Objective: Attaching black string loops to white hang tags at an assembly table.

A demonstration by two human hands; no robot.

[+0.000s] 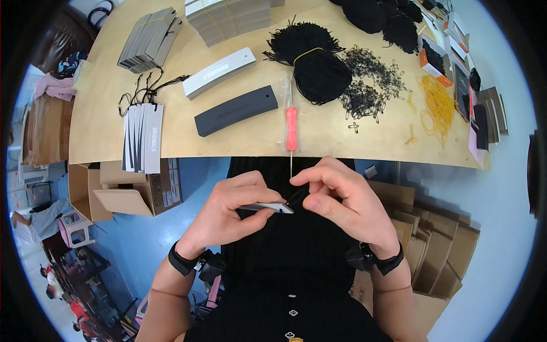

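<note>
My left hand (236, 208) pinches a thin stack of grey-and-white hang tags (280, 208) between thumb and fingers, seen nearly edge-on. Close to its right, my right hand (342, 199) has its fingers curled around a black cord (297, 197), which is hard to make out against the black clothing. The right index fingertip is at the lower end of a metal shaft. That shaft belongs to a red-handled hand tool (292, 128) lying on the table, under what looks like clear tape, with its shaft past the front edge. The shaft's tip is hidden at the finger.
On the table (342, 145) are strung tags (142, 137), a white tag stack (219, 73), a dark tag stack (236, 110), a black cord bundle (319, 68), safety pins (370, 85) and yellow rubber bands (437, 108). Cardboard boxes (134, 188) stand below left; flattened cardboard (439, 245) leans right.
</note>
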